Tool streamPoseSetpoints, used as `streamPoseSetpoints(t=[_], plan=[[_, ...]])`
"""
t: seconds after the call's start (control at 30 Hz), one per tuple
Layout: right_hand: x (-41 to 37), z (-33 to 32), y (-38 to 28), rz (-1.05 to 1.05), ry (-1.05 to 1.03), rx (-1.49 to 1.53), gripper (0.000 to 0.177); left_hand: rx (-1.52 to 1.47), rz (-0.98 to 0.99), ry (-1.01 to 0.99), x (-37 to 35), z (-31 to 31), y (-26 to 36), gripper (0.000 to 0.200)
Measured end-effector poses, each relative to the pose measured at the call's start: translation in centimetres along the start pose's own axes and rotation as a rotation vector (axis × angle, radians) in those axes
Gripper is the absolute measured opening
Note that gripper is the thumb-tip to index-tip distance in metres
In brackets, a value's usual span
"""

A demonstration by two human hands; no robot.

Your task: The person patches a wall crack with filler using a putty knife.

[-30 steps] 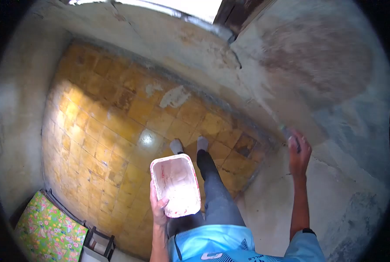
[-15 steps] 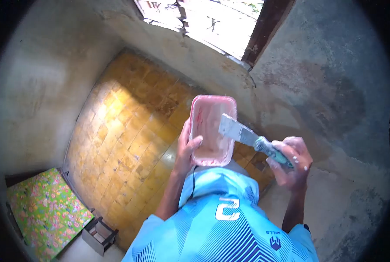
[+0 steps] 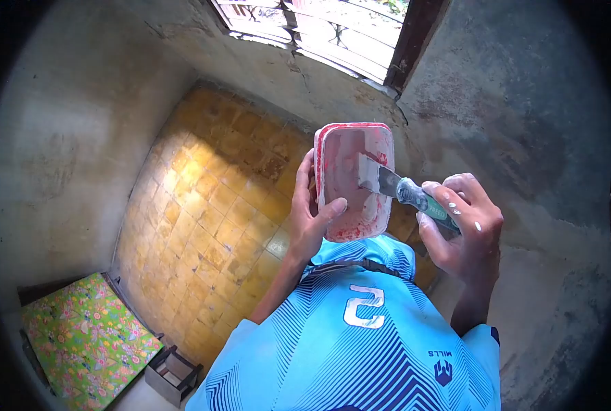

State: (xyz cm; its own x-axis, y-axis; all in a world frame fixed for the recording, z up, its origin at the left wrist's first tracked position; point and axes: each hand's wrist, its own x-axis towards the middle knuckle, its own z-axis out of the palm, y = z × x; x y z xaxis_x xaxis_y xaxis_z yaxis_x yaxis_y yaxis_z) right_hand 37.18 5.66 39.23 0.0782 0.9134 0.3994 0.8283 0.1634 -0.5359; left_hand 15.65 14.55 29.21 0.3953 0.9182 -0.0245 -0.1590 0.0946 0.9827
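A pinkish, paste-smeared rectangular tub [image 3: 343, 205] is gripped along its left side by my left hand [image 3: 314, 212], the thumb over the near part of the tub. My right hand [image 3: 466, 229] holds a putty knife [image 3: 415, 195] by its green and grey handle. The knife's blade reaches over the tub's right rim into the inside, its tip coated with pale paste. White specks of paste dot the fingers of my right hand. Inside the tub, pale paste lines the bottom and walls.
Yellow tiles cover the floor [image 3: 203, 198]. At the lower left stand a table with a green floral cover [image 3: 90, 342] and a small dark wooden stool [image 3: 173, 375]. A barred window [image 3: 340, 34] opens in the stained wall [image 3: 497, 123] ahead.
Both hands and the tub have moved up and slightly right in view. The knife's blade has gone from above the tub's right side into its inside. The view has shifted slightly.
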Motion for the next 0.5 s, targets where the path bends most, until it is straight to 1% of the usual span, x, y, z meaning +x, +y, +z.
streamPoseSetpoints(t=[0.33,0.43,0.5], plan=[[1.0,1.5,-0.3,-0.016,0.024,0.041,0.035,0.018,-0.005,-0.017,0.8,-1.5,0.2,0.102],[1.0,2.4,0.4,-0.034,0.068,0.089,0.035,0.0,-0.005,-0.019,1.1,-1.9,0.1,0.102],[1.4,2.0,0.8,-0.005,0.05,0.165,0.035,-0.045,-0.023,-0.033,1.1,-2.2,-0.1,0.101]])
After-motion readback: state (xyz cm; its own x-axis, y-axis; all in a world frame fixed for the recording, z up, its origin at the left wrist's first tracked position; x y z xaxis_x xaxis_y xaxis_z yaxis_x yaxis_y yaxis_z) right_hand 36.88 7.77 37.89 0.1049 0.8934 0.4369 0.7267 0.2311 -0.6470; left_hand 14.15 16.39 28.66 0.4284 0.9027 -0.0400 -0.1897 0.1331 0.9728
